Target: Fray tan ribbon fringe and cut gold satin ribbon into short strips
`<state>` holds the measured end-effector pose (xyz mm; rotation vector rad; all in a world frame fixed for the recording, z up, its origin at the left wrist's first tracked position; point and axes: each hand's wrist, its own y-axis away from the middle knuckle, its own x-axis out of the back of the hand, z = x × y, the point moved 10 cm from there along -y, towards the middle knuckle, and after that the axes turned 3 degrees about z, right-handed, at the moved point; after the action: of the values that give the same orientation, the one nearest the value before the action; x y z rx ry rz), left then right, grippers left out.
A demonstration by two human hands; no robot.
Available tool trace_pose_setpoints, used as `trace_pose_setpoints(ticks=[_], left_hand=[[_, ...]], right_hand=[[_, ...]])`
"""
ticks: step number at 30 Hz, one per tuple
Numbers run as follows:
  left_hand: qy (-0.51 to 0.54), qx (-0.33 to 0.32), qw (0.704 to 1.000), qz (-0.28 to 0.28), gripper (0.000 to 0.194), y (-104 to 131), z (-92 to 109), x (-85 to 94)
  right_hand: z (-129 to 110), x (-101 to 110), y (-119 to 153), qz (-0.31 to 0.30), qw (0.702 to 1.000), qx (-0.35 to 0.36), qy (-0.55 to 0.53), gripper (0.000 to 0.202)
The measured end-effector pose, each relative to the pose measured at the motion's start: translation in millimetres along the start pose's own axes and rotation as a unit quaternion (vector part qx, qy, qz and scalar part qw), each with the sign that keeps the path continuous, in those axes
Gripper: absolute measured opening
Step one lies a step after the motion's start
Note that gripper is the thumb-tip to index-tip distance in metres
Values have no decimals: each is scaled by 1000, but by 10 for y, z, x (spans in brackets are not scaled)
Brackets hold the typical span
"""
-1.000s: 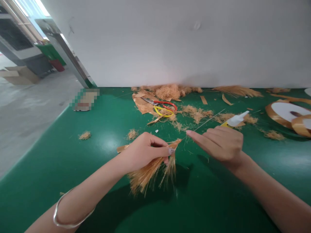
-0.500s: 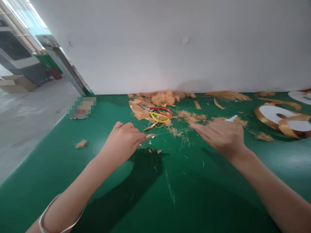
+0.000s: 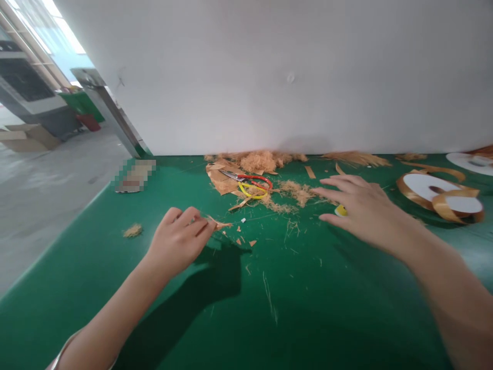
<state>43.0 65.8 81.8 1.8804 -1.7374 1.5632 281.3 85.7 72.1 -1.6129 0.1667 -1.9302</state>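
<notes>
Pickup seems the step: your left hand [image 3: 179,240] pinches frayed tan fibre [image 3: 222,225]; your right hand [image 3: 367,210], fingers apart, should grasp the yellow plastic bottle [image 3: 340,210] beside them.

Right hand [image 3: 356,208], earlier closed, now spread right of centre, the bottle [image 3: 341,210] showing between thumb and fingers; left hand [image 3: 181,237], with fringe [image 3: 222,225], displaced leftward.

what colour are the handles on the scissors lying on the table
One red handle and one yellow handle, best seen in the head view.
</notes>
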Motion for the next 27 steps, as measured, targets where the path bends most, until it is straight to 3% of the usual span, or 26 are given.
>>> trace_pose_setpoints(ticks=[4, 7, 10, 15, 18, 23, 27], left_hand=[[-58, -62, 993, 85, 11, 42, 320, 177], [-45, -75, 991, 101, 9, 51, 459, 206], [-25, -75, 992, 97, 9, 47, 514, 192], [44, -34, 998, 19, 10, 48, 413, 46], [94, -7, 995, -20, 13, 71, 344, -25], [151, 31, 987, -42, 13, 101, 280, -50], [165, 79, 983, -25, 15, 104, 207, 32]], right_hand=[[-532, -39, -22, -115, 986, 25, -118, 51], [-988, -129, -51, -216, 951, 26, -220, 42], [-1216, -276, -51, -288, 913, -11, -288, 32], [-1197, -369, -33, -276, 895, -41, -348, 31], [-1217, -380, 8, -286, 868, -35, -405, 31], [-1214, -429, 18, -286, 861, -48, -417, 32], [-1206, -496, 52, -300, 856, -64, -417, 32]])
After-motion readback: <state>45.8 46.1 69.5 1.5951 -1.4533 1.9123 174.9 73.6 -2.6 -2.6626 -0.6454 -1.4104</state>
